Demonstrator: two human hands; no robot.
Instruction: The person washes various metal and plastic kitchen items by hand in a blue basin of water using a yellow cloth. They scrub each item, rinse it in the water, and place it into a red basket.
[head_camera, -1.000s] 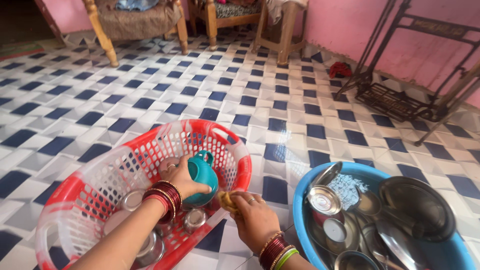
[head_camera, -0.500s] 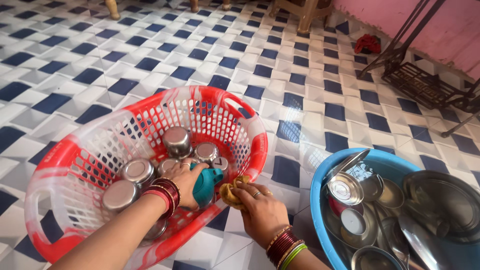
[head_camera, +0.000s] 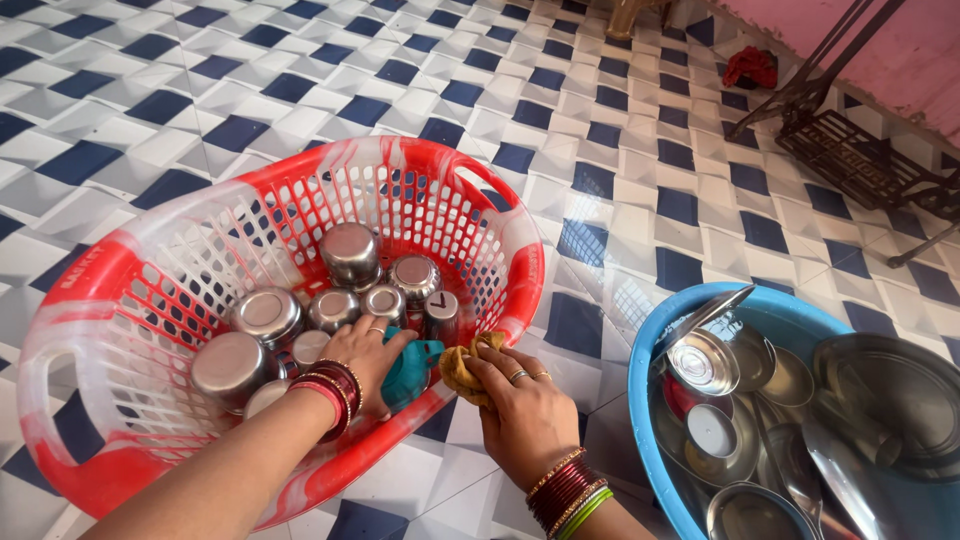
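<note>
Blue-and-white tiled floor (head_camera: 620, 130) bears a red basket (head_camera: 480, 200); left hand (head_camera: 362, 350) grips teal cup (head_camera: 410, 372), right hand (head_camera: 525, 410) yellow cloth (head_camera: 462, 368).

One basket (head_camera: 150, 260), one tub (head_camera: 645, 420)

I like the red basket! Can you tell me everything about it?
The basket is round, red-and-white plastic with lattice walls and handle holes in the rim. It sits on the blue-and-white tiled floor, beside a blue tub. Upturned steel cups fill it. The left hand holds a teal cup inside.
</note>
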